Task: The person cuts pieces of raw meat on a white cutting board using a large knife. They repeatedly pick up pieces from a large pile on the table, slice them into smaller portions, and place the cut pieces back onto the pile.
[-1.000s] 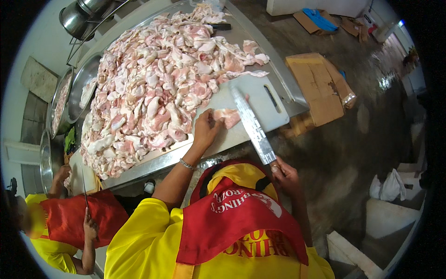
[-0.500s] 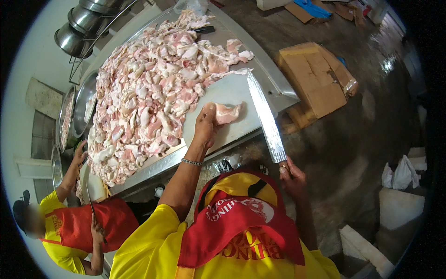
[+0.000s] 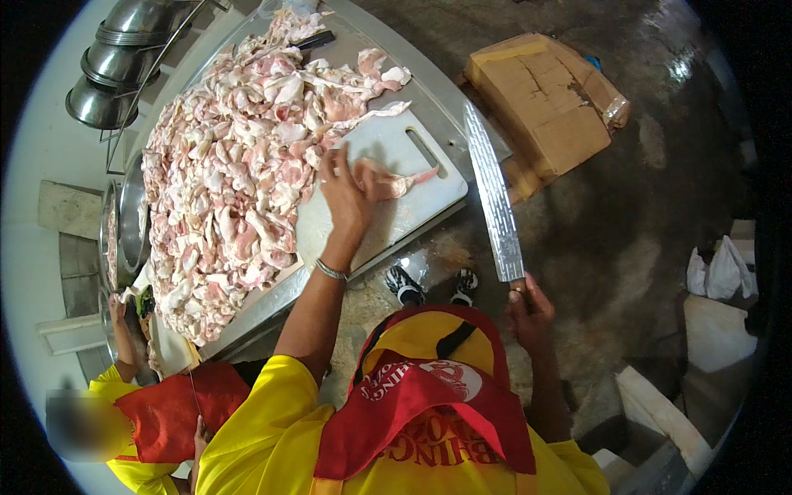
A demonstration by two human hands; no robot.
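Observation:
On the white cutting board [image 3: 421,206] lies a pink, skin-edged piece of raw chicken [image 3: 386,181], its thin end stretching toward the board's handle slot. My left hand [image 3: 345,198] is over the board at this piece's left end, fingers spread and touching the edge of the meat heap. In my right hand [image 3: 532,312] is the handle of a long knife [image 3: 495,198]. Its broad, wet blade points away from me, beyond the board's right edge. A large heap of raw chicken pieces [image 3: 239,173] covers the metal table left of the board.
At the left, a co-worker in a red apron [image 3: 169,412] holds a knife beside another board [image 3: 172,351]. Steel bowls [image 3: 111,62] are stacked at the upper left. A dark-handled tool [image 3: 313,40] lies behind the heap. A cardboard box [image 3: 549,111] stands right of the metal table [image 3: 412,62].
My left hand has spread its fingers and shifted toward the heap, and the chicken piece now lies stretched on the board. The knife has moved farther from the board. The view has shifted.

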